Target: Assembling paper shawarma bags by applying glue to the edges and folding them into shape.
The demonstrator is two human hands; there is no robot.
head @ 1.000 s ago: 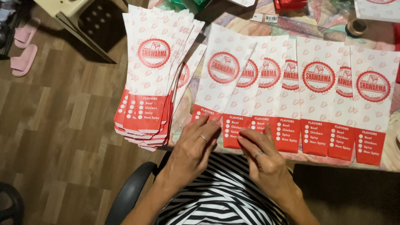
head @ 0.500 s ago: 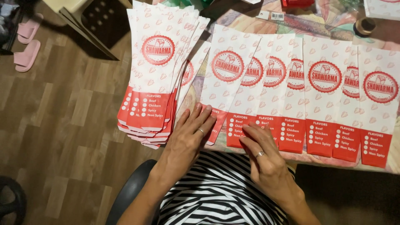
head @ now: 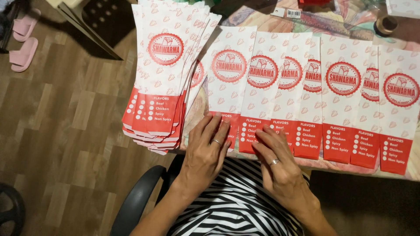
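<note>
A row of overlapping white and red paper sleeves (head: 345,96) lies flat along the table's near edge. My left hand (head: 206,153) rests flat, fingers apart, on the lower end of the leftmost sleeve (head: 227,83). My right hand (head: 276,164) lies beside it with its fingertips on the red lower part of the second sleeve (head: 261,87). Neither hand grips anything. To the left, a fanned stack of the same sleeves (head: 164,74) overhangs the table's left edge.
A roll of tape (head: 386,25) sits at the table's far right. The table has a patterned cloth (head: 253,17). A black chair armrest (head: 138,199) curves at my left. Pink slippers (head: 24,41) and a dark stool (head: 103,22) stand on the wooden floor.
My left hand has slid from near the fanned stack onto the leftmost sleeve's lower end. My right hand has stayed on the second sleeve. The view has shifted slightly.
</note>
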